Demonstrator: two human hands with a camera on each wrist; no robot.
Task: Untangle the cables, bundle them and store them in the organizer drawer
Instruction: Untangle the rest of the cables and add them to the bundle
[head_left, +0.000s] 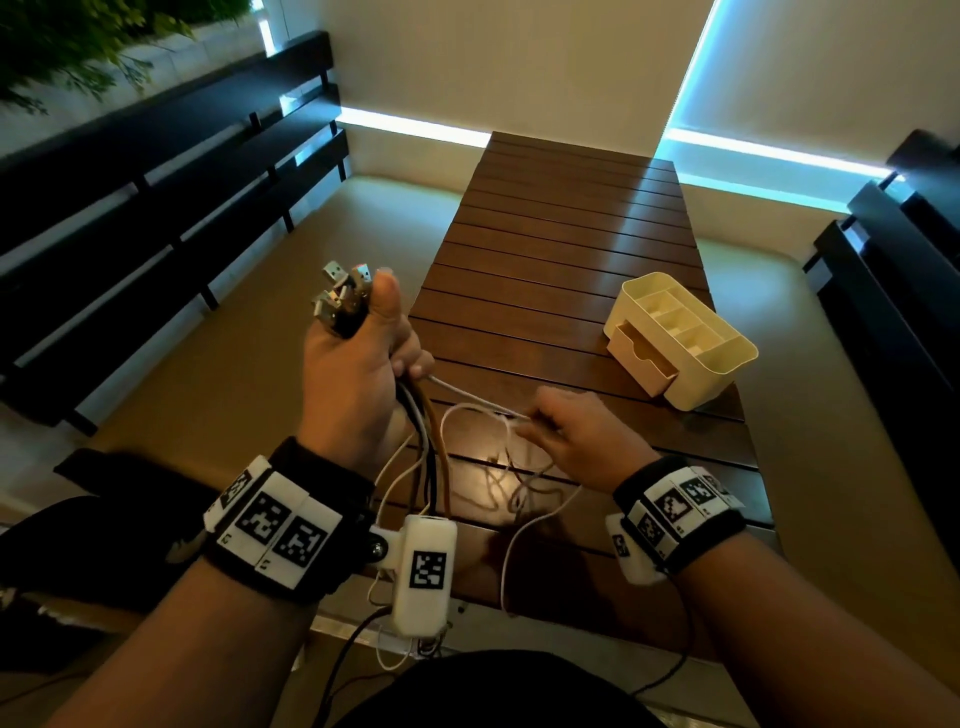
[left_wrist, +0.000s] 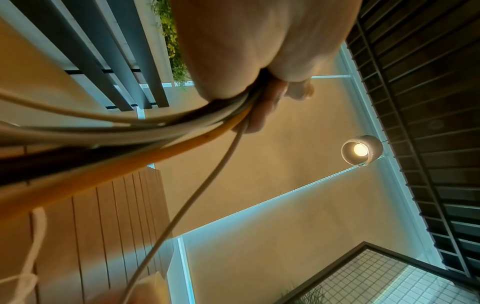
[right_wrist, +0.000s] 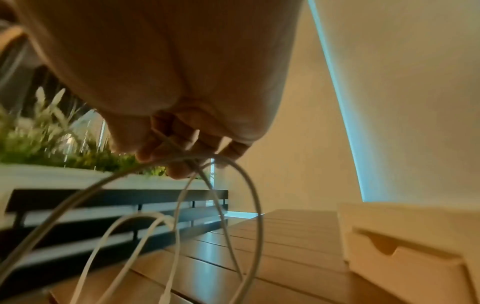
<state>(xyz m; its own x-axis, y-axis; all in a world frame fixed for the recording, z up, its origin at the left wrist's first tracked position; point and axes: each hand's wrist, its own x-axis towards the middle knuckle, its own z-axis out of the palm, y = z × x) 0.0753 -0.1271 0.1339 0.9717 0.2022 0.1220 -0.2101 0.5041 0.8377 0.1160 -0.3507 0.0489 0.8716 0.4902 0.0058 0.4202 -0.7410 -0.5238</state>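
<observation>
Metal plugs (head_left: 340, 296) are sticking up from the left hand (head_left: 353, 374), which is gripping a bundle of cables (head_left: 423, 441) raised at the bench's (head_left: 561, 249) left edge. White cable (head_left: 478, 402) is stretching across to the right hand (head_left: 576, 441), which is pinching it above tangled loops (head_left: 511, 483) lying on the slats. Farther right, the cream organizer (head_left: 727, 374) is sitting on the bench with its drawer (head_left: 636, 356) pulled partly out.

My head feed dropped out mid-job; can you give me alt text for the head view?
The left hand grips a bunch of cables, plugs up, while the right hand pinches one white cable pulled from it. Loose ends tangle on the slatted table; the cream organizer stands right, drawer partly open.
</observation>
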